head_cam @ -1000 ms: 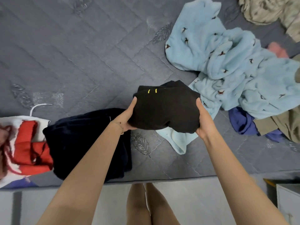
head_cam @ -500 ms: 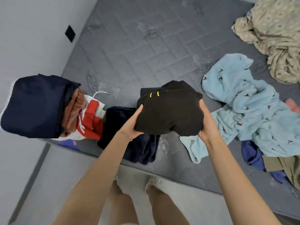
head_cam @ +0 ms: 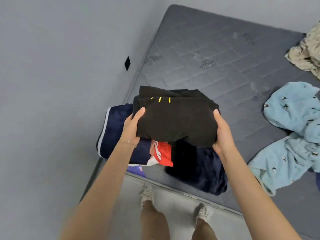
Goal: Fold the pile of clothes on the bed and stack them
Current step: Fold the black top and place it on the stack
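Half done, seemingly: held folded top [head_cam: 176, 123] over stack [head_cam: 114, 129], left hand [head_cam: 132, 128], right hand [head_cam: 223, 135] fingers pinching its ends; blue heap [head_cam: 290, 122], beige heap [head_cam: 308, 51] unfolded.

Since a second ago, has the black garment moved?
Yes. The black garment went left, off the light blue garment, to above the folded stack.

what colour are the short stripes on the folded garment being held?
Yellow, on the black folded garment; clearest near its top edge in the head view.

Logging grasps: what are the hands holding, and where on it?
A folded black garment: the left hand grips its left edge, the right hand its right edge, thumbs on top.
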A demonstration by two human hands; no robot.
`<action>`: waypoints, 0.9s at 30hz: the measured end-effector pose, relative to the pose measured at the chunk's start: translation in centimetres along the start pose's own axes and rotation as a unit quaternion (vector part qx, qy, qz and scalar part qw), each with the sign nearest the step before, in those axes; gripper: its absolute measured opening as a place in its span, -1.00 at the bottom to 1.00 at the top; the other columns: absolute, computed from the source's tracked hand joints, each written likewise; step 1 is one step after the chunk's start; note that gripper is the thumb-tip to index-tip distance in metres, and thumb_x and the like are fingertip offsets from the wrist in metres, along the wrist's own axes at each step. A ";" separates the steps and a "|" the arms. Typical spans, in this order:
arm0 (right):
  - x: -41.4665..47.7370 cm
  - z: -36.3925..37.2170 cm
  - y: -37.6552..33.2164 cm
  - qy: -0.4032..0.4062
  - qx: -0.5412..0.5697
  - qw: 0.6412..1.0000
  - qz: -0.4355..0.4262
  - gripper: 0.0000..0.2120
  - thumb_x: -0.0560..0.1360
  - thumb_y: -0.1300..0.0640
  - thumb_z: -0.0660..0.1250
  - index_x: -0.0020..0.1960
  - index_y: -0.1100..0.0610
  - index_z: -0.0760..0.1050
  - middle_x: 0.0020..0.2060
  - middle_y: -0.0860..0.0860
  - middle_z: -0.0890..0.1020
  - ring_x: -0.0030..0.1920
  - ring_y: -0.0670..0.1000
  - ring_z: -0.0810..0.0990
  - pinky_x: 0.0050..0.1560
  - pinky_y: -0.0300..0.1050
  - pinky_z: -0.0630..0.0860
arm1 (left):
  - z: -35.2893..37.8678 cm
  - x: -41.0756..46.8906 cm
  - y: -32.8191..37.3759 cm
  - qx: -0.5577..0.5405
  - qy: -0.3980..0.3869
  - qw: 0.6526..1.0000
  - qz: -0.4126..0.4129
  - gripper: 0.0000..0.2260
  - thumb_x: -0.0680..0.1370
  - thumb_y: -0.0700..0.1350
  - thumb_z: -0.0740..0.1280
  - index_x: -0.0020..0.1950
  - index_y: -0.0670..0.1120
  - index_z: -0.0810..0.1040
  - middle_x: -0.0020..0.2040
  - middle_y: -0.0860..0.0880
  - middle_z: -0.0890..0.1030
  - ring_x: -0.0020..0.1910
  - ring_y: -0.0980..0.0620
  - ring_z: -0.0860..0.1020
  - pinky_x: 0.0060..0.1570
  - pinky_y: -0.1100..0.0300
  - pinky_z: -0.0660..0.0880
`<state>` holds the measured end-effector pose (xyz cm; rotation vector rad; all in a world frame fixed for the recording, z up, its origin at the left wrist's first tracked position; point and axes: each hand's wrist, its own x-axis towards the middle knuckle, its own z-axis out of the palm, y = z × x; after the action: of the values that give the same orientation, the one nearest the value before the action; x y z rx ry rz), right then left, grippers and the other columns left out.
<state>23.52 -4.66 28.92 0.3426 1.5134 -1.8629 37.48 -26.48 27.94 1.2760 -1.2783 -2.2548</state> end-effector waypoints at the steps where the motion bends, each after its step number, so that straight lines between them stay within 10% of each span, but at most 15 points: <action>1: -0.1 1.9 1.1 0.003 -0.001 1.000 0.004 -0.40 0.43 -0.24 0.38 0.35 0.11 0.51 0.19 0.05 0.65 0.20 0.07 0.62 0.20 0.00 0.53 | -2.0 0.4 1.1 -0.002 0.012 1.000 0.001 -0.77 0.59 -0.02 0.35 0.16 -0.12 0.59 -0.02 -0.07 0.69 0.05 -0.04 0.65 -0.02 0.11 0.59; 16: 0.3 14.4 11.0 0.066 -0.099 0.993 -0.004 -0.77 0.56 -0.09 0.33 -0.01 0.05 0.61 -0.06 -0.06 0.72 0.00 -0.07 0.68 -0.06 -0.22 0.58 | -16.8 5.4 4.2 0.045 0.066 0.996 0.042 -0.88 0.58 -0.11 0.35 0.08 -0.10 0.58 -0.04 0.04 0.71 -0.04 0.08 0.66 -0.09 0.24 0.59; 27: 3.9 11.8 15.4 0.114 -0.266 0.957 0.034 -0.38 0.48 -0.24 0.35 -0.01 0.39 0.55 -0.06 0.22 0.68 0.01 0.17 0.66 0.13 0.12 0.58 | -19.3 10.7 -0.7 0.234 0.154 0.959 0.040 -0.77 0.56 -0.13 0.40 -0.24 -0.04 0.40 -0.26 0.03 0.50 -0.29 0.16 0.43 -0.23 0.31 0.38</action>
<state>33.46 -18.13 18.32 0.3554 2.0570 -1.3236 46.61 -43.25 16.82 1.6128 -1.7576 -1.6616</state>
